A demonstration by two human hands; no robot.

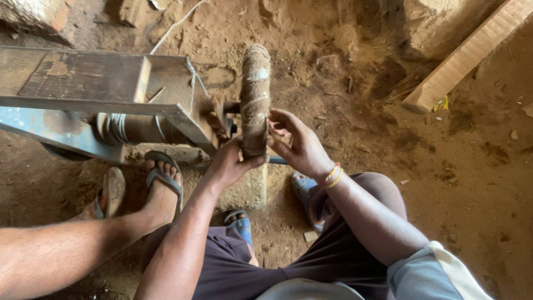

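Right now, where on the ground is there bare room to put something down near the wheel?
Bare dirt lies right of the right hand, between the plank and the knee. It is crowded under the wheel: both hands, the left hand included, the metal frame, the stone block and sandalled feet.

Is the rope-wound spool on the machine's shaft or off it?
On: the spool sits edge-up on the shaft, left hand and right hand gripping its lower rim.

1. A pale grey short sleeve [430,272] with a light trim band covers the right upper arm.
2. Thin bangles [333,175] in orange, yellow and red circle the right wrist.
3. Dark purplish-brown shorts [333,261] cover the lap.
4. Blue flip-flops [241,225] sit on the feet.
5. The left forearm [183,244] is bare.
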